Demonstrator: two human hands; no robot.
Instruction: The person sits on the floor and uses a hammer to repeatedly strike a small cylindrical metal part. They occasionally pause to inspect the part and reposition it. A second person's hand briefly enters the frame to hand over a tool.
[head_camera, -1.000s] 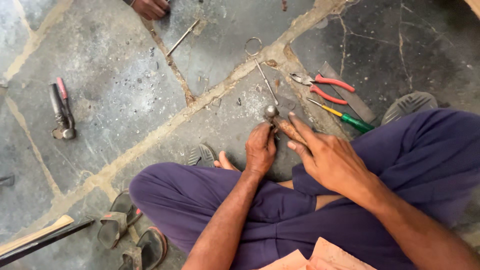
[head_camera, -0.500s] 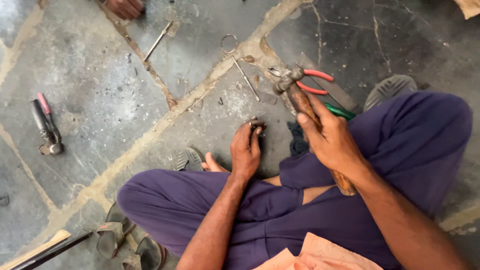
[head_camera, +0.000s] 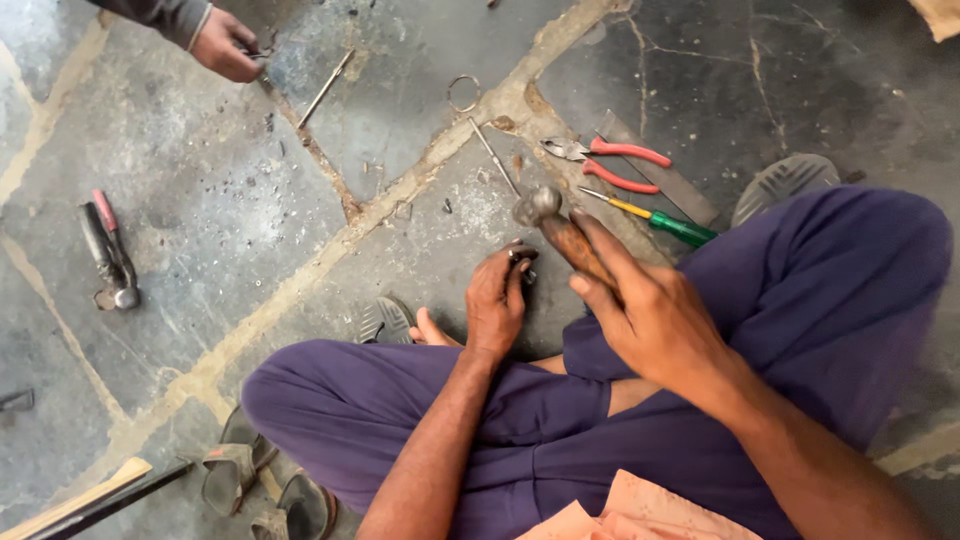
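The person sits cross-legged on the stone floor (head_camera: 200, 200), purple trousers spread wide, and both hands work just in front of the knees. The right hand (head_camera: 650, 310) has a hammer (head_camera: 560, 228) by its wooden handle; the grip is closed round the shaft, with the forefinger laid out along it toward the head. The rounded metal head hangs a little above the floor, tilted up and away from the person, just beyond the left hand.

The left hand (head_camera: 495, 300) sits low beside the hammer, its fingertips pinched shut on a small dark piece (head_camera: 522, 258) pressed down on the stone. The piece is too small and too shaded for me to tell what it is. It lies just below the hammer head and a touch nearer the person.

Beyond the hammer, on the far side, red-handled pliers (head_camera: 610, 160) lie on a flat metal strip (head_camera: 670, 185), and a screwdriver with a green and yellow handle (head_camera: 660, 220) lies next to them, close to the hammer's handle. A thin metal rod (head_camera: 495, 155) runs from near the hammer head away toward a small wire ring (head_camera: 463, 93).

Well away from the hammer, toward the far left corner, another person's hand (head_camera: 225, 45) in a grey sleeve reaches down to the floor, with a second thin rod (head_camera: 325, 88) lying just beside it. Far to the left of the hammer lies another tool with a red and black handle (head_camera: 108, 250). Worn sandals (head_camera: 260, 480) lie by the person's left knee.
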